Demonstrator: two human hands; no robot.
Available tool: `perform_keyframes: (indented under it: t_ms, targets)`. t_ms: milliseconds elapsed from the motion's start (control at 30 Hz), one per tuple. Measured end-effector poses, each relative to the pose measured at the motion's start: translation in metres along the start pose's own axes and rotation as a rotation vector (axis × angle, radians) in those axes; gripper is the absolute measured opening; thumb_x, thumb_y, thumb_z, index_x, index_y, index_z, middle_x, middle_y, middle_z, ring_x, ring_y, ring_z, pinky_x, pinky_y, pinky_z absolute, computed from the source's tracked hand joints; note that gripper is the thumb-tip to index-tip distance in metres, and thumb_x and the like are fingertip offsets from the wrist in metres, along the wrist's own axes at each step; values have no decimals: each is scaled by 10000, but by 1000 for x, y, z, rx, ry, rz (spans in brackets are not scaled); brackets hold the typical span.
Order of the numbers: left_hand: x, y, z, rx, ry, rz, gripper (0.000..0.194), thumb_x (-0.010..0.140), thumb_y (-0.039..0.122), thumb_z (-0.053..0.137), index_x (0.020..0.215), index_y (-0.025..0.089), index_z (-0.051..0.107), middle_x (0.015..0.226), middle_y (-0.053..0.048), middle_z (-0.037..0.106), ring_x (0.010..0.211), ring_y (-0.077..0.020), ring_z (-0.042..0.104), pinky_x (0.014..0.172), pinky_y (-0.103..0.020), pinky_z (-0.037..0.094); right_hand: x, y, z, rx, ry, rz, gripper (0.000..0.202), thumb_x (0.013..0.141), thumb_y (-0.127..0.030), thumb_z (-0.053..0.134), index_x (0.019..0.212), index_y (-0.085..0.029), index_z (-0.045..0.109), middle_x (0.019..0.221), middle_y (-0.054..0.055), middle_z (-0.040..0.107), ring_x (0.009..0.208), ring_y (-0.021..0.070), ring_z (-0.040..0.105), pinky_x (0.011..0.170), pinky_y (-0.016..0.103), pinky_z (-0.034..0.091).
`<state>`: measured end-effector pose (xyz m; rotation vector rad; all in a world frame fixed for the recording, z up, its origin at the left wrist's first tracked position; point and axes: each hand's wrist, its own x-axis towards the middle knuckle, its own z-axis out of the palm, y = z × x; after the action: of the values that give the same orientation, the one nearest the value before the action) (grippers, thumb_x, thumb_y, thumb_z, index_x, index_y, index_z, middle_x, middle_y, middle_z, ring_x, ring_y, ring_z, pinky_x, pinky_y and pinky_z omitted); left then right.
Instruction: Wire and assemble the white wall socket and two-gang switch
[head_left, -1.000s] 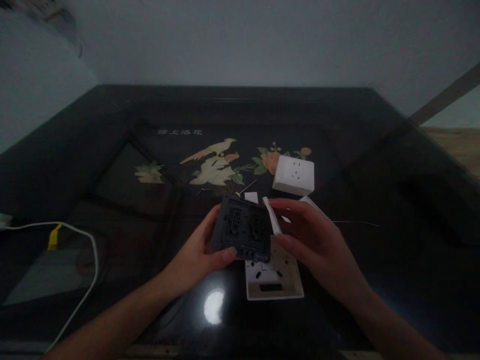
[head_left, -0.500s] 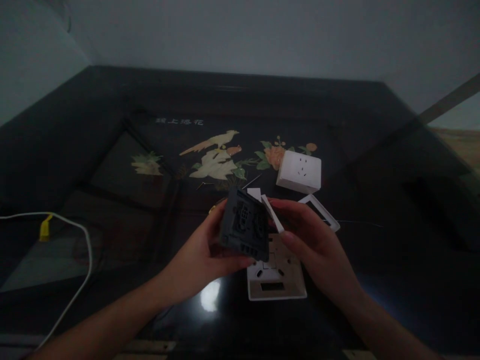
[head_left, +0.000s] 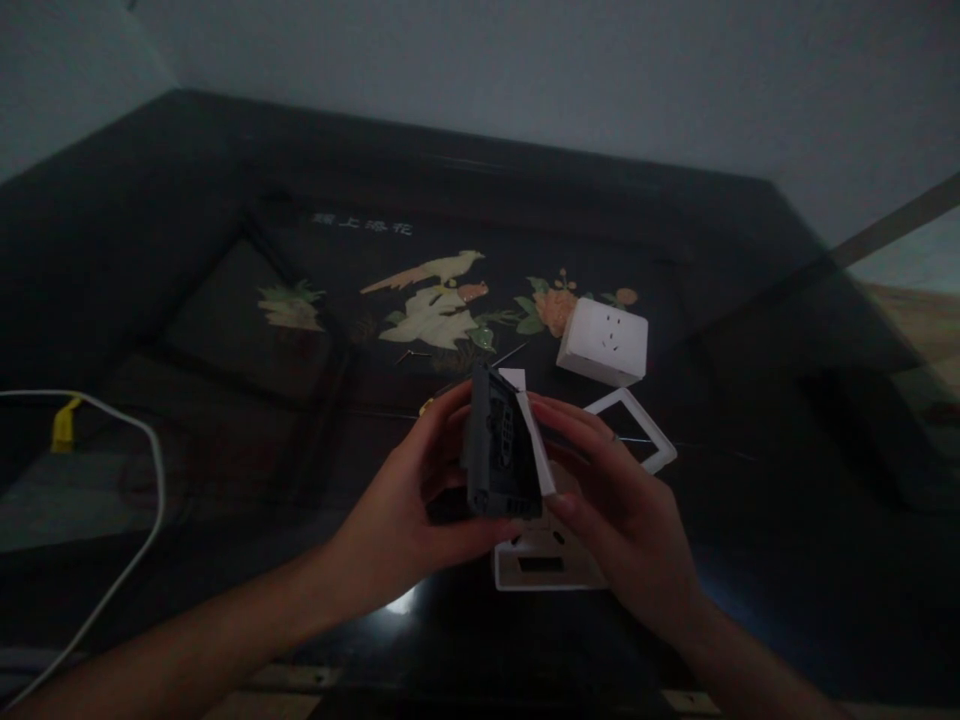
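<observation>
My left hand [head_left: 409, 500] is closed around a dark grey socket body [head_left: 491, 450], which stands on edge with its moulded inner side turned to the right. Between the fingers and thumb of my right hand [head_left: 615, 500] is a thin white cover plate [head_left: 538, 445], seen nearly edge-on. The plate's edge meets or almost meets the right side of the grey body; whether they are joined I cannot tell. Below both hands lies a white mounting plate [head_left: 551, 570] with slots, partly hidden by them.
A white socket box [head_left: 607, 340] stands behind my right hand, with a white frame [head_left: 654, 430] lying in front of it. Screws [head_left: 411, 354] and a thin metal rod [head_left: 511, 353] lie beyond my hands. A white cable [head_left: 154, 450] with a yellow tag [head_left: 64, 425] curves at left.
The grey socket body has turned more edge-on, and the white cover plate has come closer against its right side. The camera view has shifted slightly.
</observation>
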<state>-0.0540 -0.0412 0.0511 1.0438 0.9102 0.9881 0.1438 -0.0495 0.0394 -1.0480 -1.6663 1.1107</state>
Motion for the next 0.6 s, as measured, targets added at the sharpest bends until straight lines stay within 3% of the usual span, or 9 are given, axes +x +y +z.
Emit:
perform_keyframes:
  t_ms: [367,600]
  targets:
    - [-4,-1,-2,22,-26,102,772,668,164,877,1332,364,538,1350,-1,642,1279,-290,585,938,-301,560,-4,0,1,-45,15,-36,469,929,-316,633,1376,-428,542,1482,-1,522,1382,248,480,1099,439,494]
    - [-4,-2,-1,31,-19,103,822,636,128,880,1346,350,529,1331,-28,645,1239,-308,609,913,-308,566,-5,-2,3,-145,54,-52,478,919,-322,646,1379,-411,551,1494,10,520,1390,273,474,1091,473,500]
